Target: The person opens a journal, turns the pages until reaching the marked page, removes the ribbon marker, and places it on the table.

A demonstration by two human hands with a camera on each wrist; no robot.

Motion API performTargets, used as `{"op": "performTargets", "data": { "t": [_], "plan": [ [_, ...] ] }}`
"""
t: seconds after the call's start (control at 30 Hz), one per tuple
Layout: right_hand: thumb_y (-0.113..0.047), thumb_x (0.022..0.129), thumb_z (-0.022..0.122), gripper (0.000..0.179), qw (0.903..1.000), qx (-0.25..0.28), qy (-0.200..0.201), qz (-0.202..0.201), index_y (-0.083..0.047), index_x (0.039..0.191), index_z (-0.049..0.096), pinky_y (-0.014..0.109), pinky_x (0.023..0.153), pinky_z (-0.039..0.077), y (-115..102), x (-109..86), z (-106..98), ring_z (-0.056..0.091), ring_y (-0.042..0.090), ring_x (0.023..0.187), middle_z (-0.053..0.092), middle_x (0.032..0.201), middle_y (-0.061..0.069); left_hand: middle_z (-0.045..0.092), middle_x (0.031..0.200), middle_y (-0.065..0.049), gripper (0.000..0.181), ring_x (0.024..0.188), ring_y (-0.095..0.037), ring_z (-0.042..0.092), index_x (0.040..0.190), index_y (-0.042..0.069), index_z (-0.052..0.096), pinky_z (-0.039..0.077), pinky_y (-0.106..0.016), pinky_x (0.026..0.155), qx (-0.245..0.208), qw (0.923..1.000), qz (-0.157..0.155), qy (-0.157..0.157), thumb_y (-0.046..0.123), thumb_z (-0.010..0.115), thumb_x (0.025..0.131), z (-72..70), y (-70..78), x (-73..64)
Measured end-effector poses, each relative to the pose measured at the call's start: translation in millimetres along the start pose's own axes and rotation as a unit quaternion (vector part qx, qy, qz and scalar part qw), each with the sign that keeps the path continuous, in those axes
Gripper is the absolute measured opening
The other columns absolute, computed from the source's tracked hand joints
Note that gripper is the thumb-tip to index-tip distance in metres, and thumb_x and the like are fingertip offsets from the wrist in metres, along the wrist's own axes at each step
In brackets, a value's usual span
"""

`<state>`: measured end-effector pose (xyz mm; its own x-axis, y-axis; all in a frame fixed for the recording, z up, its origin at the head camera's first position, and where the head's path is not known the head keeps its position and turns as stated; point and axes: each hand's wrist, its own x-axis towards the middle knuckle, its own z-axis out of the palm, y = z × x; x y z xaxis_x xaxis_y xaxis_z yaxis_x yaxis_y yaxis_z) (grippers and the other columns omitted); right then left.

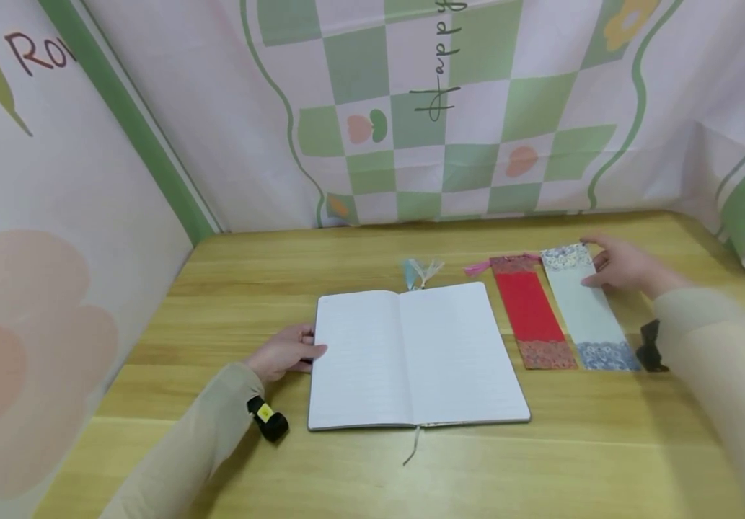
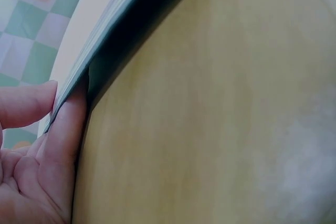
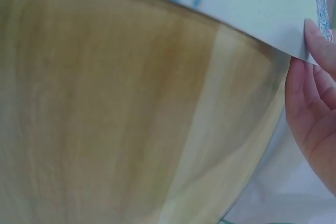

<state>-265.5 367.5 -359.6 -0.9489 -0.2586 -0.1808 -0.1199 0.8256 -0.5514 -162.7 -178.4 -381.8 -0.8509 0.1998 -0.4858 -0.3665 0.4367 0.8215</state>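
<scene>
An open notebook (image 1: 359,360) with pale lined pages lies on the table. At its left edge my left hand (image 1: 288,352) grips the pages, thumb on top and fingers underneath; the left wrist view shows this thumb (image 2: 26,106) close up. To the right of the notebook lie a red bookmark (image 1: 528,310) and a white bookmark (image 1: 586,303) with blue patterned ends. My right hand (image 1: 628,265) pinches the white bookmark's right edge near its top. In the right wrist view the thumb (image 3: 321,48) is over that edge, with fingers below it.
Blue and white tassels (image 1: 420,272) stick out above the notebook, and a thin ribbon (image 1: 413,447) hangs from its bottom. Pink tassels (image 1: 477,269) lie by the bookmarks' tops. Behind the wooden table (image 1: 249,267) hangs a checkered curtain (image 1: 417,144).
</scene>
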Motion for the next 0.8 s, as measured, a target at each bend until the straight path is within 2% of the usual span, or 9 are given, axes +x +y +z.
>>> {"op": "performTargets", "data": {
  "t": [0.17, 0.53, 0.67, 0.8],
  "plan": [
    [-0.012, 0.080, 0.074, 0.085, 0.9995, -0.028, 0.006, 0.011, 0.014, 0.140, 0.020, 0.058, 0.083, 0.045, 1.2, 0.2, 3.5, 0.055, 0.048, 0.095, 0.053, 0.108, 0.040, 0.061, 0.106, -0.011, 0.034, 0.083, -0.013, 0.058, 0.126, -0.002, 0.049, 0.053, -0.027, 0.071, -0.001, 1.0000, -0.004, 0.003, 0.009, 0.056, 0.095, 0.2, 0.0, 0.9],
    [-0.019, 0.086, 0.068, 0.078, 0.9985, -0.043, 0.033, -0.003, 0.016, 0.138, 0.023, 0.064, 0.091, 0.038, -0.6, -2.7, 8.3, 0.048, 0.055, 0.106, 0.046, 0.117, 0.043, 0.060, 0.103, -0.010, 0.034, 0.082, -0.014, 0.057, 0.126, -0.002, 0.048, 0.053, -0.026, 0.071, 0.002, 1.0000, -0.002, 0.006, 0.010, 0.056, 0.095, 0.3, 0.9, 0.6],
    [-0.025, 0.089, 0.065, 0.072, 0.9974, -0.043, 0.056, -0.012, 0.013, 0.138, 0.029, 0.065, 0.091, 0.036, -18.4, -5.2, 14.8, 0.045, 0.055, 0.110, 0.043, 0.122, 0.041, 0.060, 0.104, -0.010, 0.034, 0.081, -0.013, 0.057, 0.126, -0.002, 0.049, 0.052, -0.025, 0.069, 0.001, 1.0000, -0.005, 0.006, 0.010, 0.056, 0.095, 0.9, 0.9, 0.3],
    [-0.021, 0.090, 0.064, 0.063, 0.9961, -0.032, 0.058, -0.058, 0.012, 0.136, 0.035, 0.062, 0.092, 0.038, -50.1, -7.2, 24.2, 0.046, 0.050, 0.111, 0.046, 0.123, 0.037, 0.061, 0.104, -0.009, 0.033, 0.081, -0.011, 0.057, 0.125, -0.004, 0.048, 0.052, -0.024, 0.068, 0.002, 1.0000, 0.005, 0.000, 0.009, 0.055, 0.095, 0.8, 1.2, 0.3]
  ]
}}
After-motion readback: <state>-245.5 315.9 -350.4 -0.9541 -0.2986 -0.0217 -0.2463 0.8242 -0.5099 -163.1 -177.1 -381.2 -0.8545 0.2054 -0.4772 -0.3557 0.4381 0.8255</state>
